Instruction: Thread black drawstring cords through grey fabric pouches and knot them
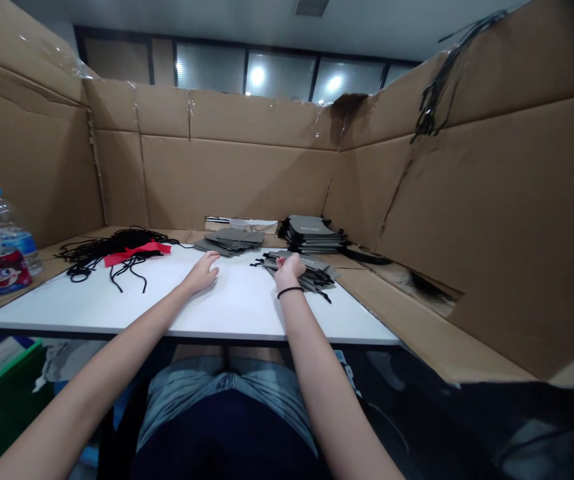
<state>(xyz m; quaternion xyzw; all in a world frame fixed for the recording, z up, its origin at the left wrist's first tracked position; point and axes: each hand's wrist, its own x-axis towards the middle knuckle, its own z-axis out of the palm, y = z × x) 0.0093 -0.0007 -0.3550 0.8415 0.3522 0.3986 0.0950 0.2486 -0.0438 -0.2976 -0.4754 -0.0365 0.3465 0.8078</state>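
My left hand (203, 273) is over the white board (237, 310) with its thumb and fingers apart, holding nothing. Just beyond it lies a fanned stack of flat grey pouches (234, 241). My right hand (291, 268), with a dark band at the wrist, is closed, its fingertips curled together. It is over a loose pile of grey drawstring pouches (311, 275) with black cords. Whatever its fingers pinch, if anything, is too small to make out. To the left is a bundle of black cords (121, 243) with a red strip (137, 253) across it.
A neat stack of grey pouches (311, 233) stands at the back right. At the far left are a soda can (1, 272) and a plastic bottle (9, 230). Cardboard walls (237, 173) enclose the table on three sides. Black cords (431, 100) hang over the right wall.
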